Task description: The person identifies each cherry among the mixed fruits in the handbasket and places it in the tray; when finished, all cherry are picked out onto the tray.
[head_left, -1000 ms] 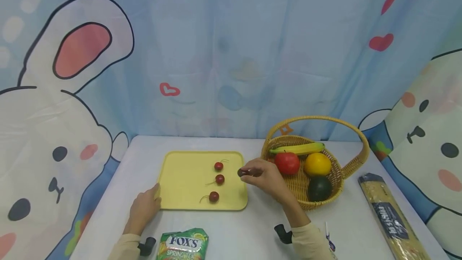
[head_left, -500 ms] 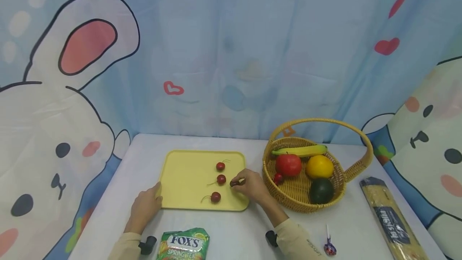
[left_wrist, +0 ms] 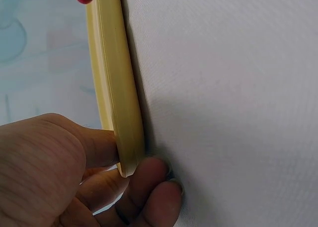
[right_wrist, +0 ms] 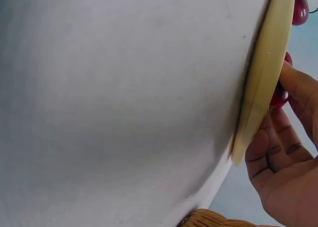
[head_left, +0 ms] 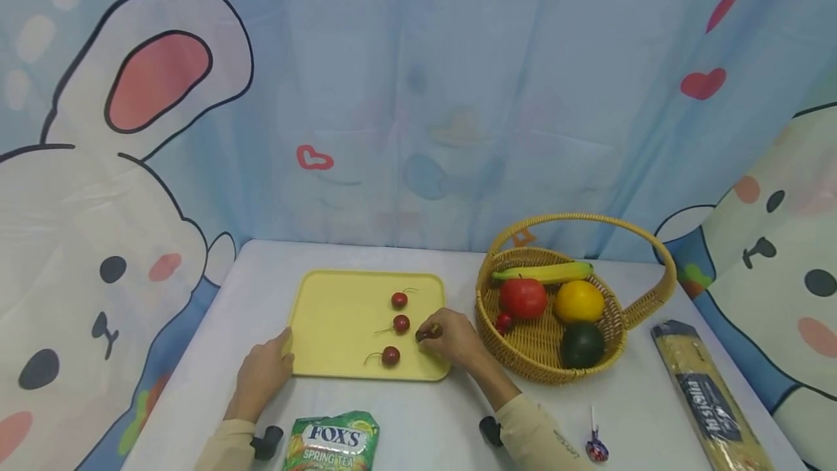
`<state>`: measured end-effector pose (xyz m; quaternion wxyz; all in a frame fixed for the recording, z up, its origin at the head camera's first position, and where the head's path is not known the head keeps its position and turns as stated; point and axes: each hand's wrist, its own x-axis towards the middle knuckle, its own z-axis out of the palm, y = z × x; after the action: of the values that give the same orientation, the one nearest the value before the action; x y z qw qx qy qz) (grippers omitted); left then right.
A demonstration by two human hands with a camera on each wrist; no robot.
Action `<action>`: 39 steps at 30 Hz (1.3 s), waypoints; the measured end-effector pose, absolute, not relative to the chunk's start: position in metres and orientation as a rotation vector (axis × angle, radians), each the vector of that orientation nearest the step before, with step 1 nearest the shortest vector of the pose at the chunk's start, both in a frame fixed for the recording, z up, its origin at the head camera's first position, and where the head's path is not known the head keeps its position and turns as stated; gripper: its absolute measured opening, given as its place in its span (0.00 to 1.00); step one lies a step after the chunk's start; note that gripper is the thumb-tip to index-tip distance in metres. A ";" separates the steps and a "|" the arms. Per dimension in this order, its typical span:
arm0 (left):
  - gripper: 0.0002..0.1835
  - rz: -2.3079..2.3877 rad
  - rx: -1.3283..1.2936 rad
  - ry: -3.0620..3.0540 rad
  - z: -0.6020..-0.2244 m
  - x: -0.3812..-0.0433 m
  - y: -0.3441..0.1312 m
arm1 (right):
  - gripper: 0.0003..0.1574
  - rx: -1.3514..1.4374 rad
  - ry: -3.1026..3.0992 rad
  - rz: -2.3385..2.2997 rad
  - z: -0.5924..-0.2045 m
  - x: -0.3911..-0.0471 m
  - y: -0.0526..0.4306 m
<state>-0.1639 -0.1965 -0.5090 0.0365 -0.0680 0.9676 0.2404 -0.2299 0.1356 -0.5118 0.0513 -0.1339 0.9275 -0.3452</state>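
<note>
A yellow tray [head_left: 340, 311] lies on the white table with three red cherries on it: a far one [head_left: 399, 300], a middle one [head_left: 401, 323] and a near one [head_left: 390, 356]. My left hand [head_left: 264, 369] grips the tray's left end. In the left wrist view its thumb [left_wrist: 102, 146] is over the rim, with fingers curled at the outer side. Over the tray's right part, my right hand [head_left: 454, 340] pinches a dark red cherry [head_left: 425, 334]. That cherry [right_wrist: 279, 97] shows low against the tray in the right wrist view, partly hidden by the fingers.
Right of the tray stands a wicker basket [head_left: 536, 355] with a banana, a red apple, a yellow fruit, a dark green fruit and small red fruit. A lollipop [head_left: 595, 448], a noodle packet [head_left: 709, 398] and a green FOX'S bag [head_left: 333, 442] lie nearer the front.
My right hand has moved left and down with the cherry, from beside the basket to low over the tray. My left hand stays at the tray's end.
</note>
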 end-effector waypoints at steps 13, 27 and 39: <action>0.27 0.741 -0.205 2.973 -0.509 -0.166 -0.196 | 0.12 -0.550 3.028 -1.269 -0.462 -0.217 0.181; 0.28 0.735 -0.216 2.956 -0.507 -0.165 -0.202 | 0.23 -0.478 2.905 -0.683 -0.469 -0.234 0.267; 0.27 0.730 -0.193 2.982 -0.511 -0.164 -0.198 | 0.17 -0.549 2.992 -0.691 -0.490 -0.240 0.269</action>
<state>-0.1635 -0.1982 -0.5113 0.0327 -0.0626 0.9689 0.2373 -0.2402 0.2692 -0.4900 0.0109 -0.1761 0.9591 -0.2215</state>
